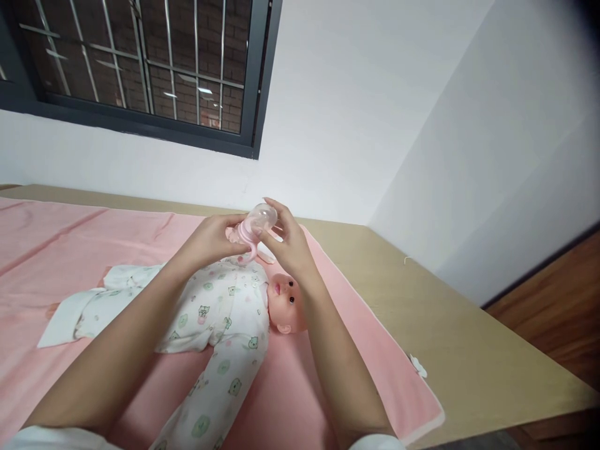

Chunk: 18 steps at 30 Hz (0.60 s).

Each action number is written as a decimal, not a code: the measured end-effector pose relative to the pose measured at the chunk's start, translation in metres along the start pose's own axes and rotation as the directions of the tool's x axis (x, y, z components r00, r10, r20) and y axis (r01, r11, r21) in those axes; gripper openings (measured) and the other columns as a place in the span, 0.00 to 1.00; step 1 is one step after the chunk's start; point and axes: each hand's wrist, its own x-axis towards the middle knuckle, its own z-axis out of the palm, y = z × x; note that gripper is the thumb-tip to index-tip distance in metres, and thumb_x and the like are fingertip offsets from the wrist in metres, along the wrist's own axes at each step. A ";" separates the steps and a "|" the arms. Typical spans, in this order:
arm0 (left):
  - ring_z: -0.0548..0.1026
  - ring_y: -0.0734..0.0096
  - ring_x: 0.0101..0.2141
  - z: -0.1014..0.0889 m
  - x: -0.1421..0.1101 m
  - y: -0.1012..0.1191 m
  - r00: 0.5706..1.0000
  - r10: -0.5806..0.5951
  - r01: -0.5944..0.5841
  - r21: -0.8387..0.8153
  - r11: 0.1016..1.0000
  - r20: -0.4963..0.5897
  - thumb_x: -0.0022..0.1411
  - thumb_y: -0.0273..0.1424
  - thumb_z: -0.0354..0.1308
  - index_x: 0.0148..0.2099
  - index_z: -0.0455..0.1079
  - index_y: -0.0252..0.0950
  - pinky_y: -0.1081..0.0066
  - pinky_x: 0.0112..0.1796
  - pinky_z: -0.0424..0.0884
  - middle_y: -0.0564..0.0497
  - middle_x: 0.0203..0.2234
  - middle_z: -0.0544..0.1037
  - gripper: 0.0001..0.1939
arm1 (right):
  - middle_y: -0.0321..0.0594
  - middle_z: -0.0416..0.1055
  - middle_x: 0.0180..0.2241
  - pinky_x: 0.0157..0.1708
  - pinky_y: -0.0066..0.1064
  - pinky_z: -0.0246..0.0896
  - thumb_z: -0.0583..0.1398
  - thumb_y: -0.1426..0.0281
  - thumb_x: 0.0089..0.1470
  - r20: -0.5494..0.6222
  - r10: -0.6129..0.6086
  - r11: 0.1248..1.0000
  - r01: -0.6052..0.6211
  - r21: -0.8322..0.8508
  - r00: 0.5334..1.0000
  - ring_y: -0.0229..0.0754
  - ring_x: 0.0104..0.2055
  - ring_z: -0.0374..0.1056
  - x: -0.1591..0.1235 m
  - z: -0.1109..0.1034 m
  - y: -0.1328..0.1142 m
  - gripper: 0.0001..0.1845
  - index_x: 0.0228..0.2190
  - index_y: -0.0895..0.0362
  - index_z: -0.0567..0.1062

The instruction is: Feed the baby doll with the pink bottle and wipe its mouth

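Note:
Both hands hold a small baby bottle with a clear rounded dome and a pink ringed lower part with a pink handle. My left hand is closed around the pink part. My right hand grips the clear dome from the right, thumb in front. Below the hands a baby doll lies on its back in a white suit printed with green bears. Its head is partly covered by my right forearm. Just behind the bottle is a small white object, mostly hidden.
A pink blanket lies under the doll on a wooden table. A small white tag sticks out at the blanket's right edge. White walls rise behind the table, with a barred window at upper left.

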 end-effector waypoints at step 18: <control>0.75 0.53 0.50 0.008 -0.006 0.010 0.995 -0.002 0.007 0.049 0.999 -0.101 0.50 0.36 0.65 0.66 0.56 0.42 0.62 0.48 0.71 0.48 0.49 0.78 0.41 | 0.45 0.57 0.62 0.52 0.50 0.68 0.68 0.57 0.47 0.022 0.168 0.971 -0.170 0.166 0.986 0.52 0.56 0.66 -0.003 0.012 0.006 0.62 0.66 0.40 0.30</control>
